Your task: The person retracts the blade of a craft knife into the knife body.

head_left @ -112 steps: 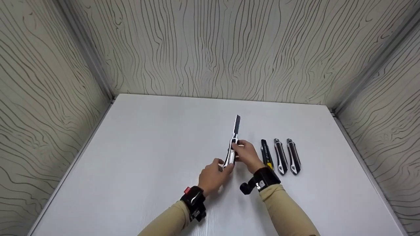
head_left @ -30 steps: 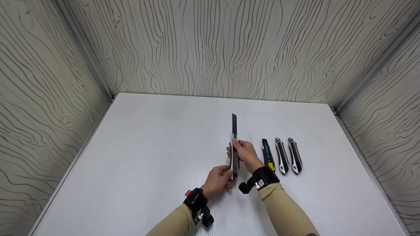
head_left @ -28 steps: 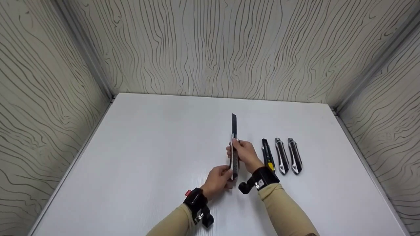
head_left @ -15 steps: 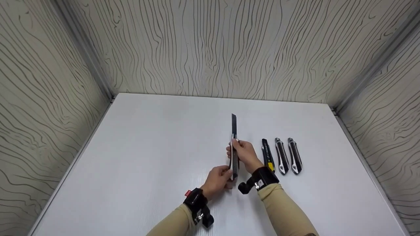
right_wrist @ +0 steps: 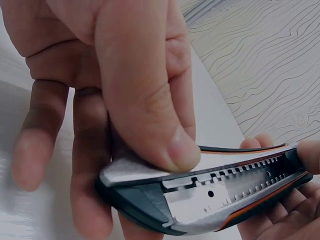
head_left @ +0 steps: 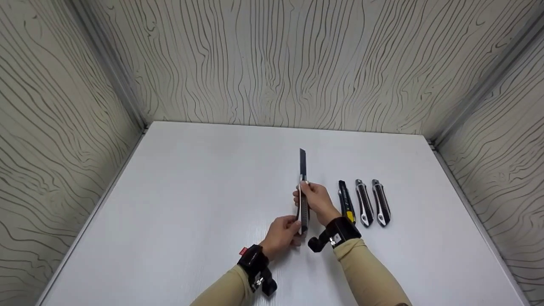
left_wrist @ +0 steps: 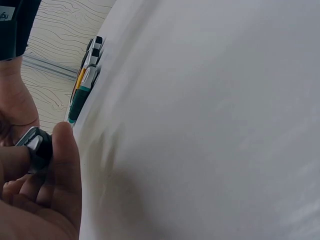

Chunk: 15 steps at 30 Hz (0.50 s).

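Note:
Both hands hold one utility knife (head_left: 303, 210) above the white table, its long dark blade (head_left: 302, 163) out and pointing away from the body. My right hand (head_left: 318, 199) grips the handle near the blade end, thumb on top at the slider. Lower down, my left hand (head_left: 281, 233) pinches the butt end between thumb and fingers. In the right wrist view the handle (right_wrist: 220, 187) shows a toothed slot and orange edging, with the left thumb (right_wrist: 182, 150) pressed on its rear part. The left wrist view shows only the butt end (left_wrist: 37, 147).
Right of the hands, three knives lie side by side with no blades showing: a black and yellow one (head_left: 346, 202), then two silver and dark ones, the middle knife (head_left: 364, 204) and the outer knife (head_left: 381, 204). Wood-patterned panels (head_left: 272, 63) enclose the white table (head_left: 191, 178).
Since the earliest frame, the knife has turned about its length and straightened. My left hand has shifted down to its butt end. Over the last second, hands and knife stay nearly still.

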{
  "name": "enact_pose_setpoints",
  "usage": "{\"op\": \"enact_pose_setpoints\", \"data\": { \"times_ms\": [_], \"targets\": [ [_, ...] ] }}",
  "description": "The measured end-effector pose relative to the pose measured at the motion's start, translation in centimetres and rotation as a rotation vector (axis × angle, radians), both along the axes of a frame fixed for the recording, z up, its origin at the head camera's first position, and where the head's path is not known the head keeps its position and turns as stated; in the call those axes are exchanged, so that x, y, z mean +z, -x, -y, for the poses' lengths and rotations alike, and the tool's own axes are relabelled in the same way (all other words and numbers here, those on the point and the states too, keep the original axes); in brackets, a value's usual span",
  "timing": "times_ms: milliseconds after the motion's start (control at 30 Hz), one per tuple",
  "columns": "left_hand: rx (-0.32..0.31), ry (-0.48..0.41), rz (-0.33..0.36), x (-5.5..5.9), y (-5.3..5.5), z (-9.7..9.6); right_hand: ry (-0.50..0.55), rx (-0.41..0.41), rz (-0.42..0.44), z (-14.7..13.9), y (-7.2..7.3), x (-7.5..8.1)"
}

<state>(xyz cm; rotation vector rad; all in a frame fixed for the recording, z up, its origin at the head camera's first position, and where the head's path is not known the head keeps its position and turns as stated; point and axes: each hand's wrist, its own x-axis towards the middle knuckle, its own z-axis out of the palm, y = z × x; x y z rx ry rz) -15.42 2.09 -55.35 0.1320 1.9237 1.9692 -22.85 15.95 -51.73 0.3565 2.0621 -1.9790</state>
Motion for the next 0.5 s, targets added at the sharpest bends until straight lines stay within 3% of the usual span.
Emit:
{"op": "enact_pose_setpoints", "data": {
  "times_ms": [500],
  "targets": [
    [0.0, -0.007, -0.006, 0.13, 0.15, -0.01, -0.011, -0.001, 0.003, 0.05, 0.15, 0.02]
  ]
}}
